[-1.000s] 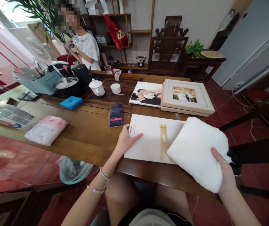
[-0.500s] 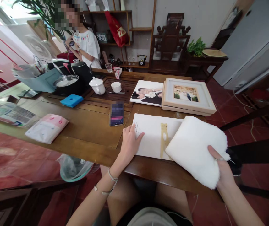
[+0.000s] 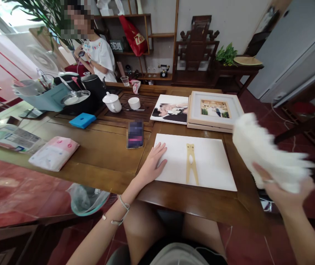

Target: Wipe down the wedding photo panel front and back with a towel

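A white board (image 3: 209,162) lies face down near the table's front edge, with a wooden stand piece (image 3: 191,163) along its middle. My left hand (image 3: 152,164) lies flat on the board's left edge, fingers stretched out. My right hand (image 3: 280,187) is off the table's right side, closed on a fluffy white cloth (image 3: 265,152) that it holds in the air, blurred by motion.
A framed photo (image 3: 215,110) and an unframed print (image 3: 170,109) lie behind the board. A phone (image 3: 135,134), blue sponge (image 3: 82,120), pink tissue pack (image 3: 54,152), teapot (image 3: 112,102) and cup (image 3: 133,102) sit on the wooden table (image 3: 102,154). Another person (image 3: 96,55) sits at the far left.
My right hand has lifted the white cloth off the board and swung it to the right, uncovering the board. My left hand has flattened on the board's left edge.
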Motion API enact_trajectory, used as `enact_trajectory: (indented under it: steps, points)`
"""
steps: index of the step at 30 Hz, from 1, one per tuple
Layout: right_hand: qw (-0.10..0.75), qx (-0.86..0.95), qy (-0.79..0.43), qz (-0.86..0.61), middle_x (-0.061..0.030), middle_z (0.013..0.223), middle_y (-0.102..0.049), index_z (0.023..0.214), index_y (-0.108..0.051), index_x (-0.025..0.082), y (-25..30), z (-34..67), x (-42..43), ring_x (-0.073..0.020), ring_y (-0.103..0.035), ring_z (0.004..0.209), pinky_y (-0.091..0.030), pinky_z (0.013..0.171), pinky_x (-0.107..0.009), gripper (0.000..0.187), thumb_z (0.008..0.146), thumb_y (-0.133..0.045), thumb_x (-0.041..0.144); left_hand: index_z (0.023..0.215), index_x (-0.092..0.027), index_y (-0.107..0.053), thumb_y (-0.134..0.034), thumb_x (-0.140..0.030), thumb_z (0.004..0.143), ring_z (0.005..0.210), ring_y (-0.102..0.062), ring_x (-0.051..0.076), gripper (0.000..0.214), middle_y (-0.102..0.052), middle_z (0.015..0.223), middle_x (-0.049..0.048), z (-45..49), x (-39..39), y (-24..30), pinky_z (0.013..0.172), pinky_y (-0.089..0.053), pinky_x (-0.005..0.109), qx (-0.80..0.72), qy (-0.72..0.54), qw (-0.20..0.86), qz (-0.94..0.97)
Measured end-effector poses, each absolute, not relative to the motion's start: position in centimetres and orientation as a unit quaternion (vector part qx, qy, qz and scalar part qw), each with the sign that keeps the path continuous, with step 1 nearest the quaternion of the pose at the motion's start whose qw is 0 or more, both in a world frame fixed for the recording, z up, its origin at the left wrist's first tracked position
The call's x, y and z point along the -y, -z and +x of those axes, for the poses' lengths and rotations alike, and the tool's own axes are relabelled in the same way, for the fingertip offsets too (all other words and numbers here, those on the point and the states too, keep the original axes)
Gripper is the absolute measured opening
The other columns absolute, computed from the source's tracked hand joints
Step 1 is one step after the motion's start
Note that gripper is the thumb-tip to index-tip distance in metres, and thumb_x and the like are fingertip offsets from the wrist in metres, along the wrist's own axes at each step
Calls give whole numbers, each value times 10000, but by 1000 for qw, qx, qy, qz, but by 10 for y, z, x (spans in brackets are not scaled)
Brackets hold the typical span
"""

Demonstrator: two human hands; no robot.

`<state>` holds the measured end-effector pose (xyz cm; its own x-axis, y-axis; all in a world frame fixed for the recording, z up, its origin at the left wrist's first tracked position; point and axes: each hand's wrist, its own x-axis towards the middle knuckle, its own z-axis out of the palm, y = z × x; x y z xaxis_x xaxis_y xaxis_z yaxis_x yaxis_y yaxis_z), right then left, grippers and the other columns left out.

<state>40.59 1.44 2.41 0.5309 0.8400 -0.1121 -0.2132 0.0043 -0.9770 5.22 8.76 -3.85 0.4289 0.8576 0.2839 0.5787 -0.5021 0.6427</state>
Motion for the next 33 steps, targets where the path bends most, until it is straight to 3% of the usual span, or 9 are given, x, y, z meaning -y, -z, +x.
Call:
enact_trajectory:
  steps: [3, 5, 8, 12, 16, 21, 27, 30, 33]
  points:
    - [490, 598, -322, -547, -74, 1354, -605, 826, -716, 232, -19, 397, -37, -347, -360, 1398, -207, 1180, -584, 178, 664, -751, 167, 1420, -203, -458, -452, -269, 951, 1452, -329, 253, 473, -462, 1497, 121, 50, -90, 38, 1210, -196, 539, -440, -295, 249, 810]
    - [337, 780, -188, -493, -109, 1425, -534, 955, -703, 194, -8, 387, -55, -341, -334, 1411, -180, 1173, -621, 221, 742, -655, 157, 1430, -189, -447, -442, -267, 954, 1452, -330, 247, 482, -436, 1514, 127, 50, -91, 37, 1212, -203, 526, -441, -296, 245, 811]
    - [206, 856, -39, -473, -146, 1484, -458, 1264, -585, 153, 6, 376, -66, -314, -282, 1437, -242, 1151, -614, 489, 781, -535, 97, 1448, -168, -424, -419, -268, 966, 1461, -311, 239, 493, -405, 1532, 132, 50, -91, 38, 1218, -207, 503, -444, -283, 232, 818]
    - [122, 880, -12, -458, -79, 1538, -393, 1508, -317, 238, 4, 365, -32, -284, -178, 1471, -268, 1143, -605, 899, 658, -462, -16, 1457, -184, -413, -359, -252, 988, 1461, -311, 228, 477, -402, 1537, 116, 52, -90, 38, 1218, -213, 497, -456, -277, 224, 815]
    - [95, 903, -15, -419, -69, 1559, -348, 1521, -305, 241, -8, 357, 22, -321, -190, 1464, -287, 1142, -594, 1029, 544, -462, -39, 1461, -205, -408, -335, -244, 994, 1459, -317, 231, 475, -402, 1539, 104, 52, -90, 37, 1216, -212, 504, -459, -270, 223, 816]
    - [139, 882, -70, -444, -42, 1547, -377, 1554, -182, 259, -8, 366, 2, -268, -272, 1444, -315, 1150, -542, 1038, 583, -432, -11, 1463, -205, -404, -335, -241, 992, 1457, -321, 242, 477, -408, 1535, 107, 52, -90, 38, 1217, -196, 516, -458, -267, 219, 819]
    - [197, 849, -49, -487, -113, 1443, -517, 1449, -430, 197, 9, 365, -89, -315, -360, 1402, -318, 1117, -602, 644, 811, -506, 145, 1463, -196, -401, -331, -233, 992, 1458, -319, 228, 478, -411, 1534, 105, 51, -90, 41, 1221, -199, 495, -454, -274, 219, 819]
    - [186, 853, -13, -488, -151, 1456, -492, 1411, -483, 150, 12, 345, -83, -336, -323, 1417, -312, 1115, -611, 618, 794, -498, 110, 1458, -191, -410, -337, -227, 989, 1455, -326, 230, 475, -415, 1530, 110, 52, -90, 41, 1221, -199, 497, -456, -282, 221, 815]
    - [148, 881, 9, -450, -157, 1527, -385, 1465, -410, 152, 10, 324, -36, -352, -207, 1455, -288, 1124, -624, 771, 710, -503, 28, 1455, -189, -412, -334, -219, 989, 1453, -329, 234, 474, -419, 1527, 113, 52, -90, 42, 1221, -197, 503, -458, -286, 221, 812]
